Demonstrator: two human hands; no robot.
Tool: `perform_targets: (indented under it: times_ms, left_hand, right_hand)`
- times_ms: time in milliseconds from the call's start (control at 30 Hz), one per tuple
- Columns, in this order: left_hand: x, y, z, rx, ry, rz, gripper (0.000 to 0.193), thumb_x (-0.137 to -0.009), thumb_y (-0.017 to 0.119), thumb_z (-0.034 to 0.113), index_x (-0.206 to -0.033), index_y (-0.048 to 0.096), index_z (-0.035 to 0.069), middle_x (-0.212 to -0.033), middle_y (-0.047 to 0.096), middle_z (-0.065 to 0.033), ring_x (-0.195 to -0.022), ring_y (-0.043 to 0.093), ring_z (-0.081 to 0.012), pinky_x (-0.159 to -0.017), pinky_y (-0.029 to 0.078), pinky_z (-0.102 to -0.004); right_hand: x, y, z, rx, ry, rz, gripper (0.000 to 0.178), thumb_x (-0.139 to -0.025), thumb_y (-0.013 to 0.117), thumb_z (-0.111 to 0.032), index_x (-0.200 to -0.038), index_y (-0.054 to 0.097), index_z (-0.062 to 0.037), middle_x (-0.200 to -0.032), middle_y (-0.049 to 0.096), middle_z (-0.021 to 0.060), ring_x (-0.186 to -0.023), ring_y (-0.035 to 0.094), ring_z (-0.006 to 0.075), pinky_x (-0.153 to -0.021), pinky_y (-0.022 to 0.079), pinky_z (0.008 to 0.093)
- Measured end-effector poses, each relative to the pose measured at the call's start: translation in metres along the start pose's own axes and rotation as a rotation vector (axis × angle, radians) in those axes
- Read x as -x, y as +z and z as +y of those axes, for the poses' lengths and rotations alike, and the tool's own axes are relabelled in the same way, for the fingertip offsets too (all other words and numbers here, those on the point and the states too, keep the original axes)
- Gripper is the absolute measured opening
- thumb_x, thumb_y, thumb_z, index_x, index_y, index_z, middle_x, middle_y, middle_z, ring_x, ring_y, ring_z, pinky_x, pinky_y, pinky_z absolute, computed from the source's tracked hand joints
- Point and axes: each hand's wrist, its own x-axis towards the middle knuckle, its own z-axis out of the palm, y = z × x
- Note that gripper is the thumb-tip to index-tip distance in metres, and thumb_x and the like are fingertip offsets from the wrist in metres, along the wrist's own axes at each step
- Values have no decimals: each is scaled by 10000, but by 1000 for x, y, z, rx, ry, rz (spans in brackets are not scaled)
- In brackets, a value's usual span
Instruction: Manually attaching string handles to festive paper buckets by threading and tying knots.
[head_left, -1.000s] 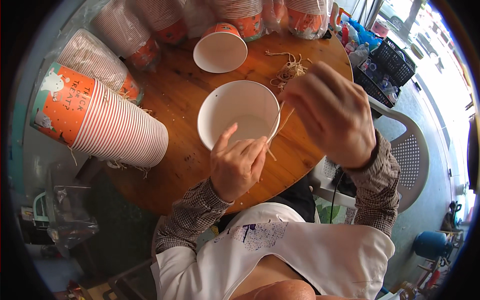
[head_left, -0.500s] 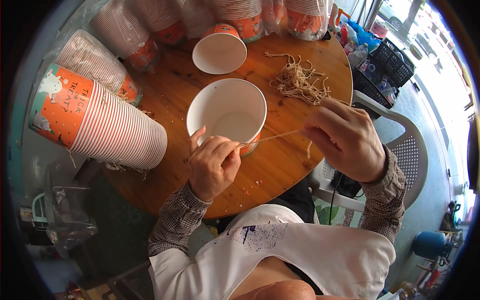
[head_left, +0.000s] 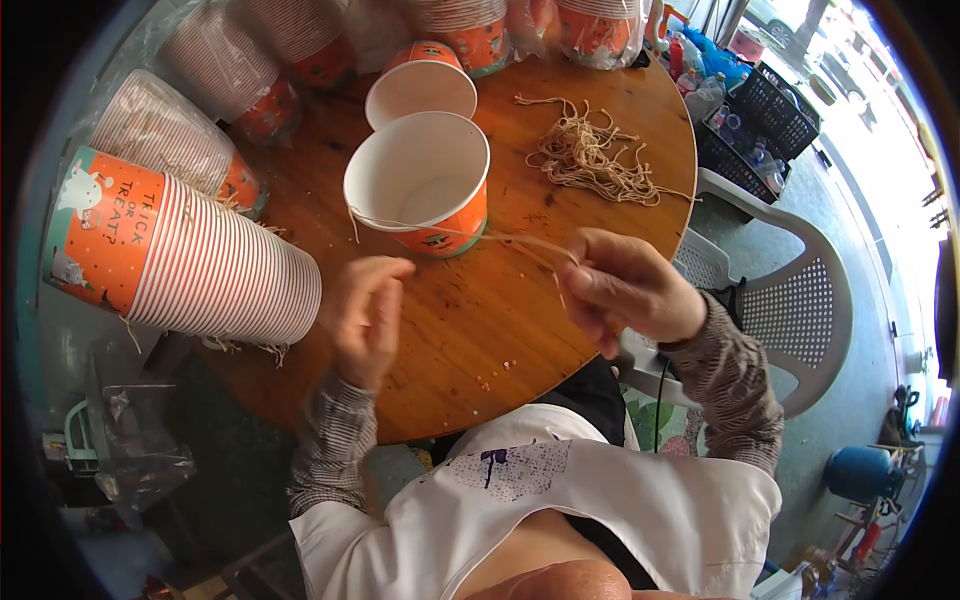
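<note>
An orange-printed paper bucket with a white inside stands near the middle of the table, its mouth tipped toward me. A thin beige string runs from the left of its rim, across its front, to my right hand, which pinches the string between thumb and fingers. A short end hangs below that hand. My left hand, slightly blurred, is off the bucket with thumb and fingers apart, holding nothing visible. Between it and the left edge lies a long stack of nested buckets.
A second bucket lies behind the first. A tangle of loose strings rests at the back right of the wooden table. Plastic-wrapped bucket stacks line the far left. A grey plastic chair and black crates stand right.
My left hand has let go of the string and drawn back left and down. The bucket has shifted up-left in view, with the string now across its front. My right hand is lower and further left.
</note>
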Motion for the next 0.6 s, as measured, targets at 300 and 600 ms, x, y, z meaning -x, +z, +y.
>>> perform_targets:
  times_ms: [300, 600]
  left_hand:
    - [35, 70, 17, 1239, -822, -356, 546, -1024, 347, 434, -1144, 593, -38, -1093, 645, -127, -1014, 638, -212, -890, 497, -321]
    - [34, 64, 17, 1040, -845, -388, 259, -980, 549, 221, -971, 633, -24, -804, 651, -46, -742, 633, -114, -706, 517, -244]
  right_hand:
    - [-45, 11, 39, -625, -39, -43, 168, -1008, 477, -228, -963, 498, -67, -652, 525, 9, -455, 492, 98, -419, 399, 213]
    - [-43, -11, 63, -551, -41, 152, 167, -1019, 442, -223, -1024, 505, -69, -694, 520, 2, -474, 435, 78, -432, 376, 196]
